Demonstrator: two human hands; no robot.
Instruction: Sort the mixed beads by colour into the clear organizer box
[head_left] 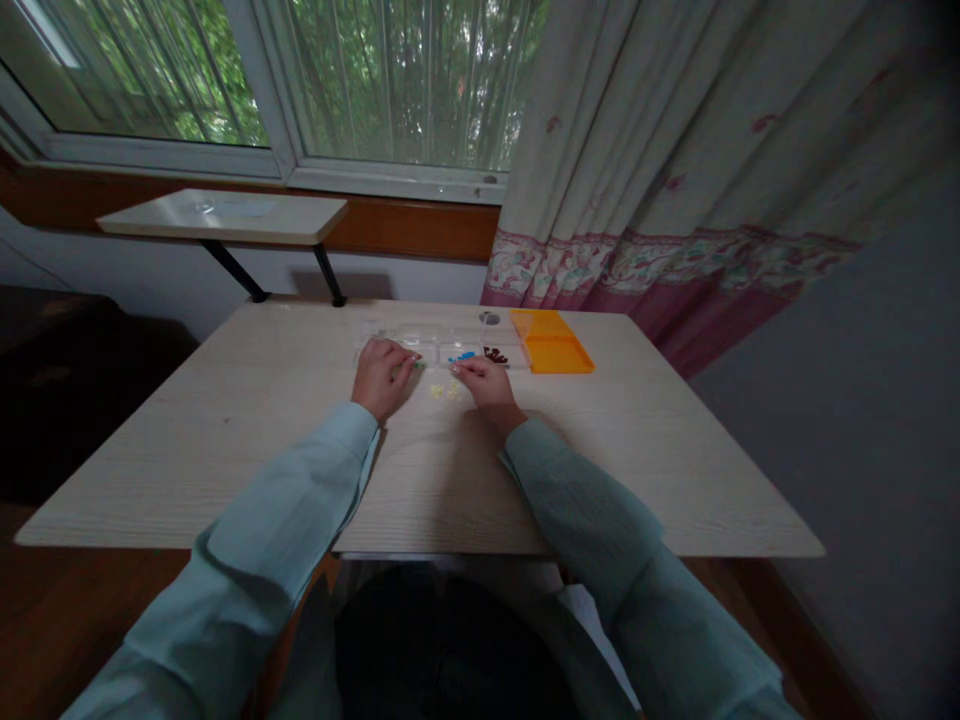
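Observation:
My left hand [382, 378] rests at the front left of a clear plastic compartment box [424, 332], its fingers bent and closed near a few small green pieces [420, 365]. My right hand [487, 384] is at the front of the same box, thumb and fingers pinched together beside small blue pieces [466, 356]. What either hand holds, if anything, is too small to name. Dark brown pieces [495, 355] lie in the compartment to the right of the blue ones. Several tiny yellow pieces [444, 391] are scattered on the tabletop between my hands.
An orange open case [555, 350] lies to the right of the clear box on the pale wooden table [637, 460]. A raised shelf [225, 215] on black legs stands at the back left. Behind the table are a window and a curtain [600, 170].

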